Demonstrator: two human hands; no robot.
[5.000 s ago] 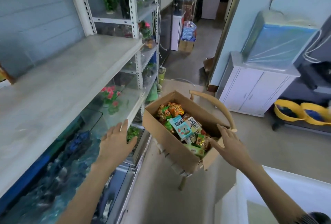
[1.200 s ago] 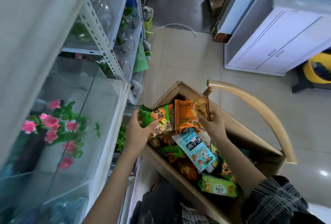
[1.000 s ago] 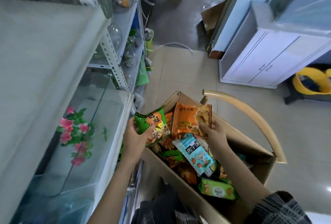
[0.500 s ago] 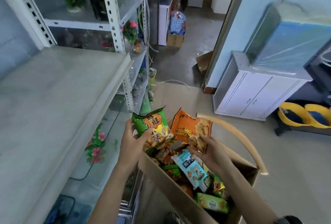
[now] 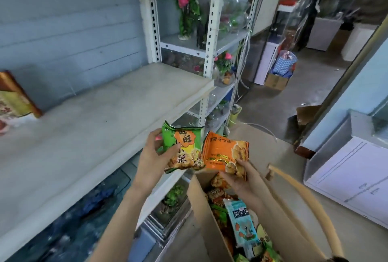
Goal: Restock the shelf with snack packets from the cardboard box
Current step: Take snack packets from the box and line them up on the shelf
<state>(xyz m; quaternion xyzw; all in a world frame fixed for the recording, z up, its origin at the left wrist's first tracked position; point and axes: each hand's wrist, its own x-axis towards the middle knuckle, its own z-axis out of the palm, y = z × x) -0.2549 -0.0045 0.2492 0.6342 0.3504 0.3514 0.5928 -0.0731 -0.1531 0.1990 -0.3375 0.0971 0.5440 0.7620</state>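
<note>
Two snack packets are up out of the box, one in each of my hands, at the front edge of the shelf.

At 9 o'clock the shelf (image 5: 88, 127) is pale, flat and mostly bare, with one packet (image 5: 12, 102) leaning at its far left. My left hand (image 5: 151, 161) is closed on the green packet (image 5: 183, 148), thumb on its face; my right hand (image 5: 241, 177) pinches the orange packet (image 5: 225, 154) by its lower edge. I judge both are light, puffy, slippery and easy to crush, so I hold them by the sealed edges. The cardboard box (image 5: 201, 215) stays at 5 o'clock, with more packets inside. At 3 o'clock stands a white cabinet (image 5: 352, 182).
</note>
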